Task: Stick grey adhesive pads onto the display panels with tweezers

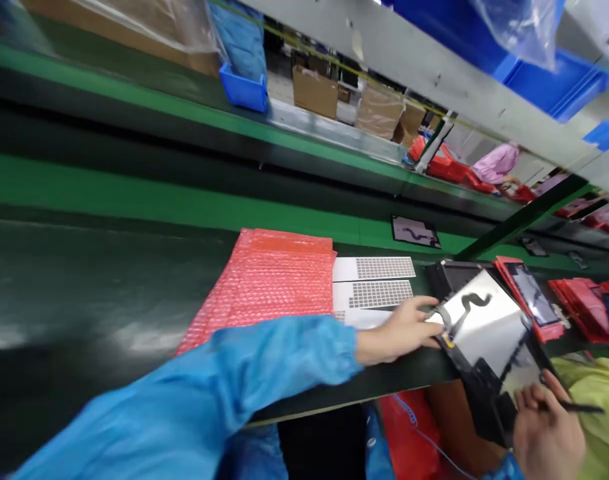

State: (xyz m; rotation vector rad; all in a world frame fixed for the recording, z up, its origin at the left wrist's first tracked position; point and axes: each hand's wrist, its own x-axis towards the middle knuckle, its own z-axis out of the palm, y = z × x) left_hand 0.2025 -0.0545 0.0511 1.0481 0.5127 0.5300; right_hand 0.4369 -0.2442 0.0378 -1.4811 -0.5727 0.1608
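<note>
My left hand (401, 330), in a blue sleeve, reaches to the left corner of a flat silver-backed panel (484, 327). Its thumb and fingers sit around that corner. A black flex cable (473, 301) curls across the panel's back. The panel lies tilted on a black tray-like holder (447, 273). At the lower right, my right hand (547, 423) is closed around a thin black pen-shaped tool (581, 407), close to the panel's near end. Blur hides the tool's tip. White label sheets (381, 293) with grids of small squares lie beside my left wrist.
Red bubble-wrap bags (279, 273) lie stacked left of the sheets. Another panel (415, 231) rests at the back ledge, and a screen on red bags (531, 297) is at right. A green post (524, 217) rises behind. A co-worker's yellow-green sleeve (591, 393) is close at right.
</note>
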